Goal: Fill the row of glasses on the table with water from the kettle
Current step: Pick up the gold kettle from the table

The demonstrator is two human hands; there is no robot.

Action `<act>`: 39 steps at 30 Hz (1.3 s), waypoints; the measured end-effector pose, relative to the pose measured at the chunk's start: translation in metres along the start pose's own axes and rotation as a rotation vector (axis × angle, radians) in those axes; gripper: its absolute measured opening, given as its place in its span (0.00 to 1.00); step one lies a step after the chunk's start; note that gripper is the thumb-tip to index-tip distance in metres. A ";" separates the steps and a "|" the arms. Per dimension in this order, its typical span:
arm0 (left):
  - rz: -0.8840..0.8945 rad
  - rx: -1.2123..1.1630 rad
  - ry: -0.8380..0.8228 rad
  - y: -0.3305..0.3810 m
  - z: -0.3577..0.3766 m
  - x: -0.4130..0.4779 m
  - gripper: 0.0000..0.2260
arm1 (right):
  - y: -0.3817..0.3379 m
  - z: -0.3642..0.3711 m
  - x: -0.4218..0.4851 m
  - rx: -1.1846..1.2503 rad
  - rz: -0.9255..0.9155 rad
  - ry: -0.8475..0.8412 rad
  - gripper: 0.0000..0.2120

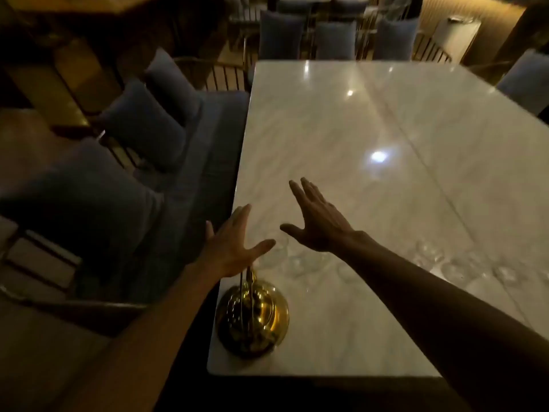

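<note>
Left hand (pixel 234 248) is held spread and empty just over the thin handle (pixel 249 275) of the round gold metal kettle (pixel 252 319); right hand (pixel 320 224) is held farther off.

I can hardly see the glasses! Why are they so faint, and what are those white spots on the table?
In the head view the room is dim, so the clear glasses look faint against the pale table; the white spots are light glare on its shiny top.
</note>
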State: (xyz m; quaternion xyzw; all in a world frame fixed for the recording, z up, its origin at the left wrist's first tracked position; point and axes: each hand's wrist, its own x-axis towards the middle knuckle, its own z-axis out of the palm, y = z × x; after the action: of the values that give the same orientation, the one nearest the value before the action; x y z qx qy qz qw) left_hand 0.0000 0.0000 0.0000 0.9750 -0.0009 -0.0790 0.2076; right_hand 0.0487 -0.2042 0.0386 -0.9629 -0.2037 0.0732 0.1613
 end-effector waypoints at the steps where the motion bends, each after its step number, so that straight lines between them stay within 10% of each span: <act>1: 0.007 -0.028 -0.040 0.000 0.007 -0.005 0.44 | -0.002 0.015 -0.003 0.010 0.008 -0.041 0.48; 15: -0.328 -0.211 0.424 0.034 0.095 -0.065 0.26 | 0.012 0.121 -0.043 0.199 0.025 -0.330 0.45; 39: -0.170 -0.107 0.469 0.051 0.031 -0.070 0.21 | 0.001 0.134 -0.027 1.001 0.111 -0.509 0.37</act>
State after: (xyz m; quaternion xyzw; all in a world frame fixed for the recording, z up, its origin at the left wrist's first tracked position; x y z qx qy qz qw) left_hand -0.0725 -0.0569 0.0033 0.9509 0.1335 0.1323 0.2460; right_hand -0.0029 -0.1783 -0.0854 -0.7301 -0.1257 0.3991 0.5402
